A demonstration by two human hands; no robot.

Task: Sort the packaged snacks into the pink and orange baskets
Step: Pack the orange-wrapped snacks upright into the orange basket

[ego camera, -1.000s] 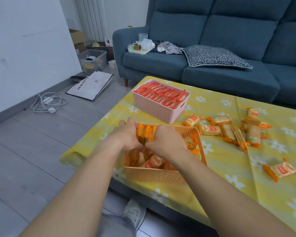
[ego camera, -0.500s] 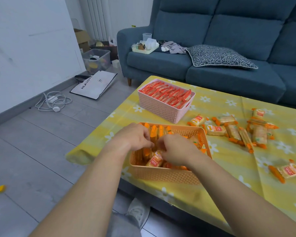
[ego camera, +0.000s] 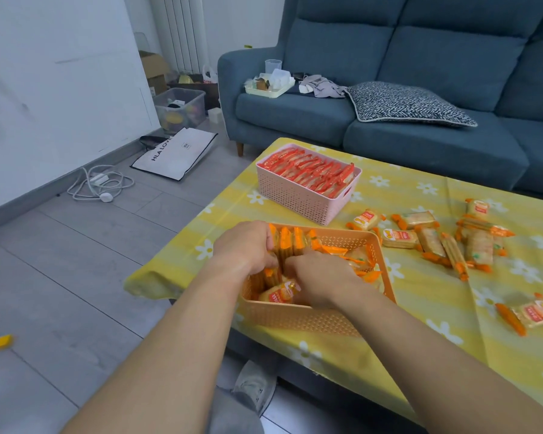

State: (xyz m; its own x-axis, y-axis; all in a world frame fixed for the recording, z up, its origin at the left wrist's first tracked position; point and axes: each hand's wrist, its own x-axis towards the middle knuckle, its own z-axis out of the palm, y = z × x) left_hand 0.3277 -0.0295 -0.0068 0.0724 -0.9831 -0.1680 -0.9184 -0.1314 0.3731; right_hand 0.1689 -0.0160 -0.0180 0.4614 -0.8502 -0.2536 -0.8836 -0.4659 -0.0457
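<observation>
Head view: on the bench point(ego camera: 420, 311), draped in a yellow daisy-print cloth, the orange perforated plastic basket point(ego camera: 298, 319) sits at the near left corner with both hands down inside it. The left hand point(ego camera: 245, 245) curls its fingers round a row of orange-ended cracker packets point(ego camera: 287, 242) standing on edge at the basket's far left. The right hand point(ego camera: 317, 277) is sunk among the packets in the middle. Its fingertips are hidden, so I cannot tell whether it grips or only pushes. Toward the far left corner, the pink perforated plastic basket point(ego camera: 301, 203) is packed with red-wrapped snacks point(ego camera: 311, 173). Loose orange-wrapped packets point(ego camera: 427, 241) lie scattered mid-bench, and one more packet point(ego camera: 535, 314) lies alone near the right edge.

The step in hand looks like squaring up the orange basket's contents to make room. The next move probably calls for freeing the right hand, reaching across to the scatter, and slotting those packets in without toppling the standing row.
</observation>
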